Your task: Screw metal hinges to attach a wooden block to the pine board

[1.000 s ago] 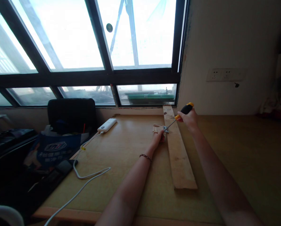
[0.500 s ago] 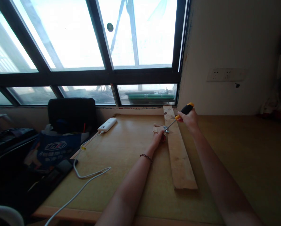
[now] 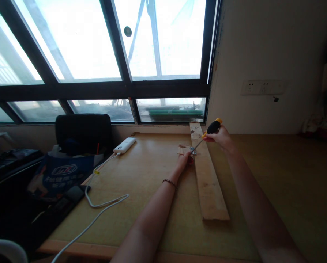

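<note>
A screwdriver (image 3: 214, 127) with a black and yellow handle is gripped by my right hand (image 3: 221, 138). Its shaft slants down to the left, and the tip meets a small silver metal hinge (image 3: 193, 150). That hinge lies at the left edge of a long wooden board (image 3: 211, 186), against a small wooden block (image 3: 183, 149). My left hand (image 3: 184, 160) is closed about the block and the near side of the hinge; its fingertips are partly hidden.
The board lies on a wooden table (image 3: 141, 175), its far end near the window. A white power bank (image 3: 124, 145) with a white cable (image 3: 105, 204) rests to the left. Beyond the left edge stand a black chair (image 3: 83, 133) and a blue bag (image 3: 67, 175).
My right hand has turned a little, and the screwdriver handle has shifted slightly left and is a bit steeper. My left hand, hinge and board stay where they were.
</note>
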